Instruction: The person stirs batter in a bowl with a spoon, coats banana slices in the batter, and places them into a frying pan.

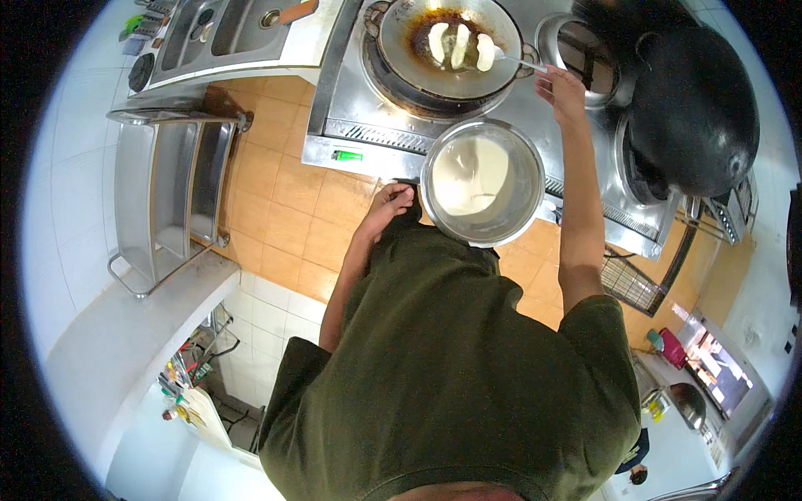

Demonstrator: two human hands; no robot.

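Note:
My right hand (562, 91) holds the handle of a metal fork or spoon (523, 61), whose tip touches the rightmost of three pale battered pieces (485, 52) in a wide wok (401, 69). The other two pieces lie beside it in shallow oil over a browned bottom. A round metal bowl (536, 188) of cream-coloured batter (473, 172) rests at the stove's front edge, close to my body. My left hand (393, 203) is low by my waist, left of the bowl, its fingers curled; whether it grips the dark cloth beside it is unclear.
A large black wok (695, 113) stands tilted on the right burner of the steel stove (388, 134). An empty-looking ring burner (579, 59) lies behind. A green lighter (348, 156) is on the front ledge. A metal trolley (169, 188) and sink (241, 25) are left; another person (634, 460) is far right.

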